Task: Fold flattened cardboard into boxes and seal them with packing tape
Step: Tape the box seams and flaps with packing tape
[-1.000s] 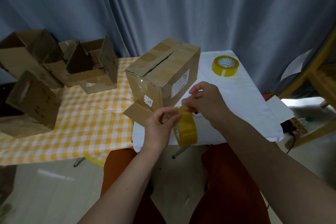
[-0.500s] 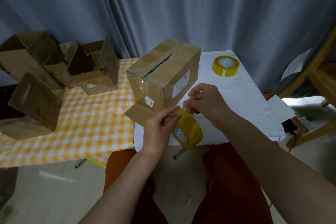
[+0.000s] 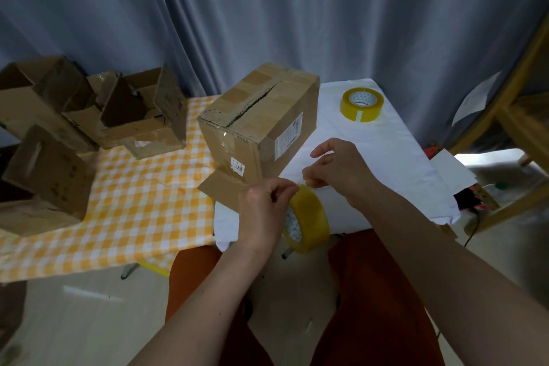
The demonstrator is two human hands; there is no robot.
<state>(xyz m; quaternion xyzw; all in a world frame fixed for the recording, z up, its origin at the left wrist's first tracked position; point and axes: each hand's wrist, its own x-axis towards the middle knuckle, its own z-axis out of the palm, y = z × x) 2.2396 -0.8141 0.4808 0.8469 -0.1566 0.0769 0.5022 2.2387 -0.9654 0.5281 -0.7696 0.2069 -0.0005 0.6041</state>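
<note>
A folded cardboard box (image 3: 261,122) stands on the table in front of me, its top flaps meeting along an untaped seam and one bottom flap sticking out toward me. My left hand (image 3: 263,211) grips a yellow tape roll (image 3: 309,220) just off the table's near edge. My right hand (image 3: 335,168) is right above the roll, its thumb and fingertips pinching at the tape's top edge. A second yellow tape roll (image 3: 361,104) lies flat on the white cloth behind the box.
Several open cardboard boxes (image 3: 89,116) crowd the left of the yellow checked tablecloth (image 3: 133,217). A white cloth (image 3: 386,163) covers the right table part. A wooden frame (image 3: 505,116) stands at the right; grey curtains hang behind. My knees are below the table edge.
The roll has turned in my left hand so its flat side with the core faces me more. My right hand shifted slightly right, fingers still picking at the tape.
</note>
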